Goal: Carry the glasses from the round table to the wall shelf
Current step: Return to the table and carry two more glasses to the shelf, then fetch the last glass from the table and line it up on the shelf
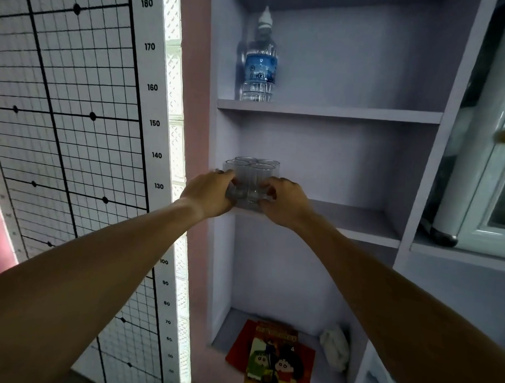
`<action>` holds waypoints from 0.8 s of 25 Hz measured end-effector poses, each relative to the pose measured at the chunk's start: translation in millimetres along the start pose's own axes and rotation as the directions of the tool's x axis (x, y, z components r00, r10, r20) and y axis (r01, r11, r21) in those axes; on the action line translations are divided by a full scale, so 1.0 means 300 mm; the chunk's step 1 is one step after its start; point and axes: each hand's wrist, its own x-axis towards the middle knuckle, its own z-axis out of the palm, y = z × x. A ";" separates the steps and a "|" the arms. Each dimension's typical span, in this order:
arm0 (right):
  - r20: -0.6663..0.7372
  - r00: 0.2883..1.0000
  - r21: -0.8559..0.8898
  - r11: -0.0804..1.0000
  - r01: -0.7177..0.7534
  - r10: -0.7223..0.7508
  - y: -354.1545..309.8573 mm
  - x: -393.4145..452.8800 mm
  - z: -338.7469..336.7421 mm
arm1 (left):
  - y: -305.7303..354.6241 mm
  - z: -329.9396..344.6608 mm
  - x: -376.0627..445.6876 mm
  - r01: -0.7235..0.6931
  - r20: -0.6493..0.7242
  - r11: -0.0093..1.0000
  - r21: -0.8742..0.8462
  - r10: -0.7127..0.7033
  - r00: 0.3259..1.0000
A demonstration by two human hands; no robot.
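Observation:
Several clear glasses (251, 177) are bunched together upright at the front left edge of the middle board of the pale lilac wall shelf (356, 218). My left hand (209, 194) grips the bunch from the left side. From the right, my right hand (285, 202) presses against the same bunch. The glass bases are partly hidden by my fingers, so I cannot tell whether they rest on the board. The round table is out of view.
A water bottle (260, 62) stands on the shelf board above. Comic books (271, 355) and a white crumpled thing (334, 350) lie on the bottom board. A height chart with a grid (76, 128) covers the wall at left. A white-framed cabinet door (486, 171) is at right.

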 end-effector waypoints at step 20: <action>0.855 0.509 0.078 0.994 0.073 -0.105 -0.035 -0.963 1.036 | -0.347 0.275 -1.782 0.817 0.596 0.527 0.235 -0.742 0.307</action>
